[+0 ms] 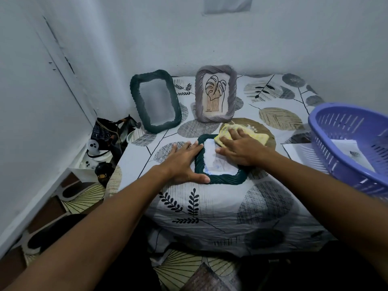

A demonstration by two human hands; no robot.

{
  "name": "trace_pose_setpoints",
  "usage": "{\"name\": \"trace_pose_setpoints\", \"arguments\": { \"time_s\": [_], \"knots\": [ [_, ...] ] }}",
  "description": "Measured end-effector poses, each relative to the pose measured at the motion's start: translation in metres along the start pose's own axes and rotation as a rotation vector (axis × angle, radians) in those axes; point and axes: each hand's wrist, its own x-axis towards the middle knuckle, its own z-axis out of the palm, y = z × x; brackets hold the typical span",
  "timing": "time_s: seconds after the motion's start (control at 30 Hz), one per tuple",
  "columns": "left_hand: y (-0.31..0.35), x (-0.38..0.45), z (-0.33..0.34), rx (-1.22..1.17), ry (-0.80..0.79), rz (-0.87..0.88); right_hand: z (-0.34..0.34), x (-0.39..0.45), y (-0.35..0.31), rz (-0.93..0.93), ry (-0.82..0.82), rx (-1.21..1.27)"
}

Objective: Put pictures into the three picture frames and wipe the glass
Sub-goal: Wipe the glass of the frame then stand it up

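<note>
A small dark green picture frame with a twisted rope-like border [218, 177] lies flat near the middle of the table, which is covered by a white cloth printed with grey and tan leaves [210, 206]. The left hand [182, 162] lies flat on the cloth against the frame's left edge — its fingers straight and slightly spread, fingertips reaching the upper left corner, thumb stretched along the lower left corner. The right hand [241, 148] presses a crumpled yellow wiping cloth [245, 133] onto the upper right part of the frame, fingers extended and a little apart on top of the cloth; the cloth trails off the frame onto the table beyond. Pale paper with faint markings shows through the glass [212, 158] between the two hands. Farther back, two more frames stand upright and well apart from the hands: a larger dark green rope-bordered frame [155, 101] on the left, its pane showing only a plain grey surface, and a grey rope-bordered frame [216, 93] holding a line drawing of a leaf. At the right edge of the table sits a purple slotted plastic basket [327, 122] with a sheet of white paper [348, 152] inside — another sheet lies just beside it on the table.
</note>
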Motion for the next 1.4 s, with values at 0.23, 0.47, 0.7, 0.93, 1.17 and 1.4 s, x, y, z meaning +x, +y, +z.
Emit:
{"name": "trace_pose_setpoints", "arguments": {
  "time_s": [0.23,0.47,0.7,0.93,1.17,1.4],
  "knots": [
    [0.000,0.001,-0.001,0.007,-0.013,-0.001,0.005,0.006,-0.014,0.035,0.038,0.022],
    [0.001,0.001,-0.001,0.004,-0.016,-0.002,0.007,0.006,-0.017,0.036,0.052,0.030],
    [-0.001,0.001,0.002,-0.037,0.016,0.006,0.007,0.010,-0.042,-0.054,0.084,0.000],
    [-0.002,0.001,0.003,-0.047,0.025,0.003,0.009,-0.013,-0.048,-0.126,0.055,0.075],
    [-0.003,0.004,0.002,-0.001,0.016,0.010,0.011,-0.052,-0.055,-0.221,0.039,0.093],
    [-0.001,0.005,-0.002,0.054,-0.005,0.001,0.013,-0.079,-0.056,-0.274,0.030,0.192]
  ]
}}
